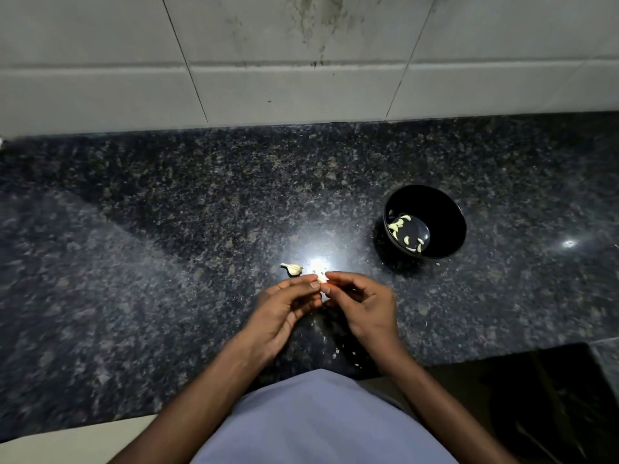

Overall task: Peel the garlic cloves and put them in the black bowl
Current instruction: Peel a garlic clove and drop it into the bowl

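Both hands meet over the middle of the dark granite counter. My left hand (pixel 288 306) and my right hand (pixel 360 303) pinch one small white garlic cloveove (pixel 322 279) between their fingertips, its papery skin showing. A remaining piece of the garlic bulb (pixel 293 269) with a short stem lies on the counter just beyond my left fingers. The black bowl (pixel 445 209) stands to the right and farther back, with several peeled cloves (pixel 398 226) lying in its bottom.
Small flakes of garlic skin (pixel 335 353) are scattered on the counter (pixel 167 229) near its front edge, below my hands. A tiled wall (pixel 301 78) rises behind the counter. A dark opening (pixel 536 396) lies at the lower right.
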